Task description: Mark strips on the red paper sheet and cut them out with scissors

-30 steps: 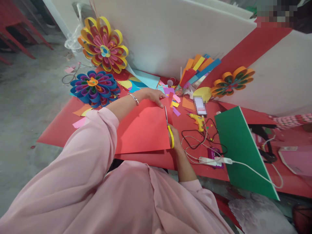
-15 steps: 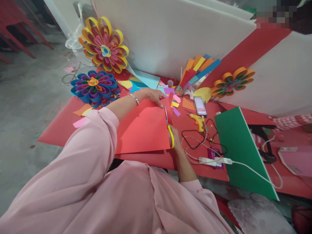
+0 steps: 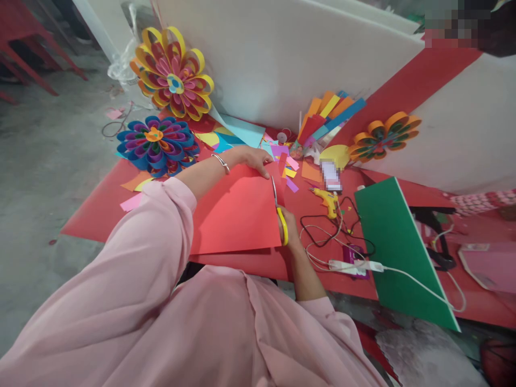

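Note:
A large sheet of red paper (image 3: 237, 215) lies in front of me over the red-covered table. My left hand (image 3: 258, 160) grips its far edge near the right corner, thumb toward me. In my right hand (image 3: 291, 223) is a pair of scissors (image 3: 282, 226) with yellow handles. Their blades point away from me along the paper's right side, where a narrow strip is parting from the sheet. Part of my right hand is hidden behind the paper and the handles. Small coloured paper scraps (image 3: 291, 173) are scattered just beyond the blades.
Quilled paper flowers stand at the left, one yellow and red (image 3: 173, 80), one blue and purple (image 3: 155, 142); an orange flower (image 3: 385, 137) leans right. A yellow glue gun (image 3: 327, 201), a phone (image 3: 331, 176), tangled cords, a power strip (image 3: 350, 267) and a green board (image 3: 403, 252) occupy the right.
Hardly anything differs. Both hands, the paper and the scissors hold nearly the same place; the view has shifted very slightly.

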`<control>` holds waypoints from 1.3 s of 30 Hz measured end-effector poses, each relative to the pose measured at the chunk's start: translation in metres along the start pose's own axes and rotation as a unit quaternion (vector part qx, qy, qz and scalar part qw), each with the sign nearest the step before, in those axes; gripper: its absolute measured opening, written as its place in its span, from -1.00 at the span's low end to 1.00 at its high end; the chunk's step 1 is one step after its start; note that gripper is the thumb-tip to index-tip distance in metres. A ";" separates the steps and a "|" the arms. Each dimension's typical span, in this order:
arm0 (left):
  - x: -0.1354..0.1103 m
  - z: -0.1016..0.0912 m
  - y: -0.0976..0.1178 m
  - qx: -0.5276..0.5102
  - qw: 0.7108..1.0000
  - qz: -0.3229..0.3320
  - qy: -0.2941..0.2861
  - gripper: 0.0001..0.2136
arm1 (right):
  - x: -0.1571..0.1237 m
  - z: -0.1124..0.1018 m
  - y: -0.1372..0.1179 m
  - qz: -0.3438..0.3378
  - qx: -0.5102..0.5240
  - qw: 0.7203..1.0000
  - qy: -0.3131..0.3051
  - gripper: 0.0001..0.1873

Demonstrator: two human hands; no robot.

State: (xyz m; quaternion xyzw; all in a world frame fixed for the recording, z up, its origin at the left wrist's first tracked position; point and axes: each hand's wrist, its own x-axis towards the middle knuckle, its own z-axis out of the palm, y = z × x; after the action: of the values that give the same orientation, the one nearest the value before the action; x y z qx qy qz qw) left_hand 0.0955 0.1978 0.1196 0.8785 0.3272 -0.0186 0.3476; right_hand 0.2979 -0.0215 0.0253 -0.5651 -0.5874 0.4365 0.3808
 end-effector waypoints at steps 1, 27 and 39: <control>0.000 0.000 0.000 0.001 1.000 0.002 -0.001 -0.59 | 0.000 0.000 0.000 0.000 -0.002 1.000 0.000 -0.53; -0.007 0.011 -0.021 -0.241 0.968 -0.049 0.055 -0.55 | -0.005 -0.003 -0.004 -0.019 -0.018 1.000 0.010 -0.50; -0.014 0.020 -0.009 -0.289 0.954 -0.045 0.073 -0.62 | -0.004 -0.005 -0.004 -0.018 0.020 0.999 -0.027 -0.42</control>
State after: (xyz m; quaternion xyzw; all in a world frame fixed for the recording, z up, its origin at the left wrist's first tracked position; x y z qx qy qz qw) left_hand 0.0833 0.1828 0.1026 0.7238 0.3825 0.1249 0.5605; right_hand 0.3015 -0.0252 0.0306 -0.5351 -0.5984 0.4563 0.3839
